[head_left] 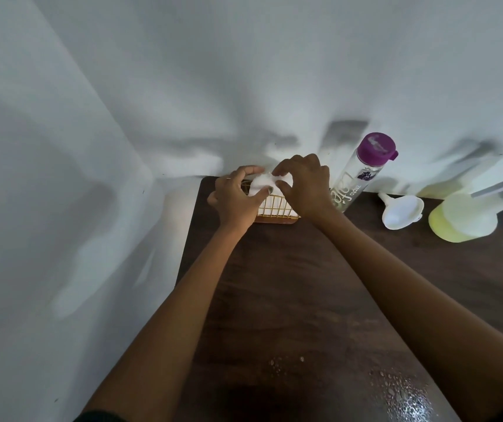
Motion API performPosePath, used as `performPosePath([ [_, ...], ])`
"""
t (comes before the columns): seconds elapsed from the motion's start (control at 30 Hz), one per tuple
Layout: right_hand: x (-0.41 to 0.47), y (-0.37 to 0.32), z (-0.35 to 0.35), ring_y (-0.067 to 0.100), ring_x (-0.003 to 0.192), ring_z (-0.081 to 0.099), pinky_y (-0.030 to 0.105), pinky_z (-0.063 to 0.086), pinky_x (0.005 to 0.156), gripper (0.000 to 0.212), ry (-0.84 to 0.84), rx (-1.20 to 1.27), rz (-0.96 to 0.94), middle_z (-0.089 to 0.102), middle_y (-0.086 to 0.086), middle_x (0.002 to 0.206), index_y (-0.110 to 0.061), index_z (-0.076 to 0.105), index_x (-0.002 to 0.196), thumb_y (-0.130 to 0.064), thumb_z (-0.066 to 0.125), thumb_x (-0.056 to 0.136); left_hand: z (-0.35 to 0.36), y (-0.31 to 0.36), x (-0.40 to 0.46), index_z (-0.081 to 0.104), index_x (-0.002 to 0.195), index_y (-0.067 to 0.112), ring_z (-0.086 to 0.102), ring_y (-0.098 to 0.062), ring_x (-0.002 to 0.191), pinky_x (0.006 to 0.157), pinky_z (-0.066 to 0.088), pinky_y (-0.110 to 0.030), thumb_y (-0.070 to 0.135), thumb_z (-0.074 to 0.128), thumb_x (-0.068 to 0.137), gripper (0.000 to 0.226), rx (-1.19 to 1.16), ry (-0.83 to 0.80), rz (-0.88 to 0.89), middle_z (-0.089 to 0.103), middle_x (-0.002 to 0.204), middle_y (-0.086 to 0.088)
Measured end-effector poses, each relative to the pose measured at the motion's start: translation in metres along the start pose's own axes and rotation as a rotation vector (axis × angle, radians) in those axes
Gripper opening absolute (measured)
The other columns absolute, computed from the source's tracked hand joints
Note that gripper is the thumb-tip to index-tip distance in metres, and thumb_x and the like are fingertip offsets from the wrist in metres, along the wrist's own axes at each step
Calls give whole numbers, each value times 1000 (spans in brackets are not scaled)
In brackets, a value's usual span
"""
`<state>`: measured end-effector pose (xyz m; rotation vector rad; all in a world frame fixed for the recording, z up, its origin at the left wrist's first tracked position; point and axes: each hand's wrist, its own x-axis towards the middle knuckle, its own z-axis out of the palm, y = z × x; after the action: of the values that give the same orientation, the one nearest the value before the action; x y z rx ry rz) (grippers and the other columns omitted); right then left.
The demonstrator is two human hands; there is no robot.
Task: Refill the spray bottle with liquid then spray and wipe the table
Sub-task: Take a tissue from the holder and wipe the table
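Observation:
A gold wire holder (pixel 277 208) with white tissues stands at the far left corner of the dark wooden table (pixel 289 284). My left hand (pixel 235 196) and my right hand (pixel 305 184) both pinch a white tissue (pixel 260 181) at the holder's top. The spray bottle (pixel 463 216), holding yellow liquid, stands at the far right with its grey trigger head blurred. A white funnel (pixel 400 210) lies beside it. Foamy spray droplets (pixel 402 397) wet the table near me.
A clear bottle with a purple cap (pixel 362 172) stands against the white wall, right of the tissue holder. The table's left edge runs close to the wall corner.

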<state>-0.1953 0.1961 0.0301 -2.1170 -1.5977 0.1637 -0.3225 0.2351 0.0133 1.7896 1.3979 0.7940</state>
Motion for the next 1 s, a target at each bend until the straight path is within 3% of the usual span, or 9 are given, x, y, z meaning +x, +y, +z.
performPosePath([
  [0.13,-1,0,-5,26,99,54,37,35,79,10,55,69,14,68,0,89,-13,66,88,-19,69,81,-3,-1,1,64,118,26,48,-18,122,106,29,-49,38,71,84,36,3,-25,-24,63,124,6],
  [0.27,0,3,-7,24,95,55,39,40,81,14,45,108,51,68,0,88,-13,63,83,-22,72,79,-6,-2,0,70,109,14,60,-25,111,100,40,-56,35,64,90,29,-106,-30,-59,70,112,-2],
  [0.43,0,7,-3,27,102,54,35,33,79,14,20,82,52,65,3,97,-12,61,83,-22,70,79,-11,-3,-2,69,114,13,66,-24,102,100,43,-58,32,61,93,29,-279,-54,-179,71,107,-5],
  [0.6,-5,3,-2,26,104,52,32,29,80,16,26,176,61,64,0,102,-10,59,86,-22,69,81,-14,-5,-2,70,110,17,65,-22,103,101,42,-57,33,61,93,25,-261,-47,-217,70,104,1],
  [0.8,-6,3,-7,21,115,46,33,23,85,18,-43,237,89,63,-7,111,-14,60,88,-25,71,80,-14,-5,0,70,106,12,65,-24,102,99,44,-56,31,61,93,25,-219,-18,-194,71,105,-5],
  [0.9,-5,-2,-11,12,109,49,36,21,88,27,-147,313,122,62,-9,107,-21,54,91,-35,73,77,-13,-5,0,71,105,11,64,-21,102,100,42,-54,30,62,93,24,-174,-5,-146,72,103,-5],
  [1.0,0,-10,-11,7,101,57,35,23,85,24,-98,367,153,66,-10,99,-23,57,97,-32,71,80,-14,-7,-1,71,105,11,64,-23,103,99,44,-55,28,63,92,23,-177,-21,-133,72,104,-5],
])
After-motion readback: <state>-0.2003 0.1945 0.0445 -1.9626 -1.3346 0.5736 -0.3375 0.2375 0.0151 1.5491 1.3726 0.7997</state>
